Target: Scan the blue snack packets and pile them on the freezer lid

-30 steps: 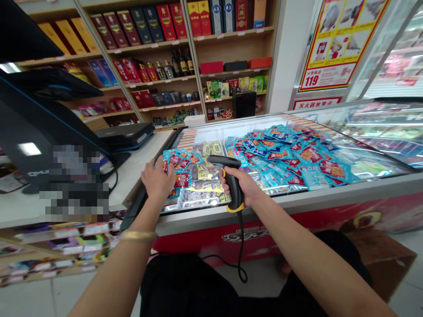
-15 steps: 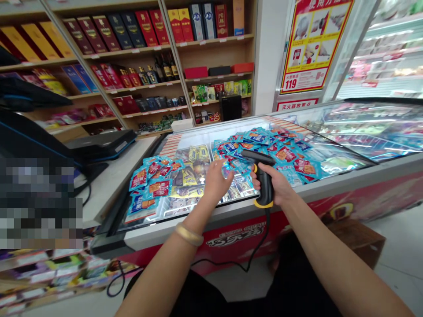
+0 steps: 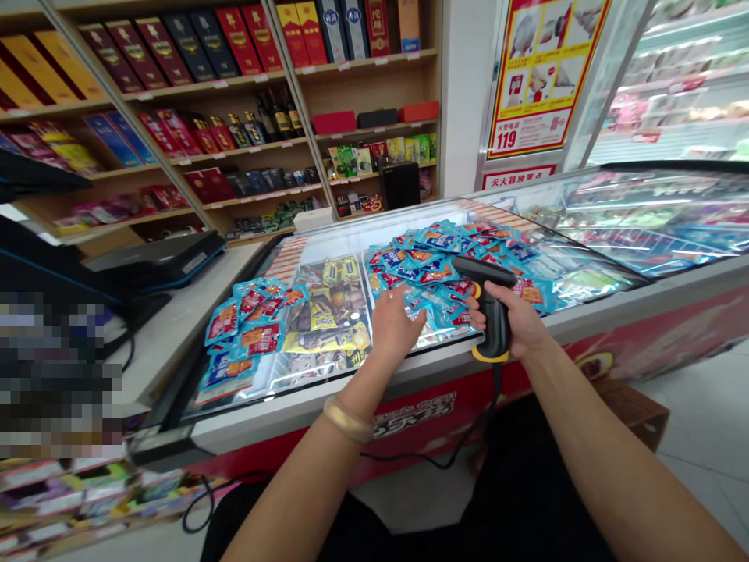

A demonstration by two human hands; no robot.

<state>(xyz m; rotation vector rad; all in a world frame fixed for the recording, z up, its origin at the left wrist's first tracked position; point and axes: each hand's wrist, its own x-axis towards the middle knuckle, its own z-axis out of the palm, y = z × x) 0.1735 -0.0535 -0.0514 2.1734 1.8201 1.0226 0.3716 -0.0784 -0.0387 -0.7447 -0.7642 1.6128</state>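
Observation:
My right hand is closed round the grip of a black barcode scanner with a yellow base, its head pointing left over the freezer's glass lid. My left hand reaches onto the near edge of a large heap of blue and red snack packets on the lid, fingers curled on a packet. A smaller pile of the same packets lies at the lid's left end. A gold bangle is on my left wrist.
A chest freezer with a red front stands before me, a white counter with a till screen to its left. Shelves of boxed goods line the back wall. A cardboard box sits on the floor at right.
My left hand left the small pile at left and moved right to the big heap. The scanner hand also shifted right, and the view turned that way.

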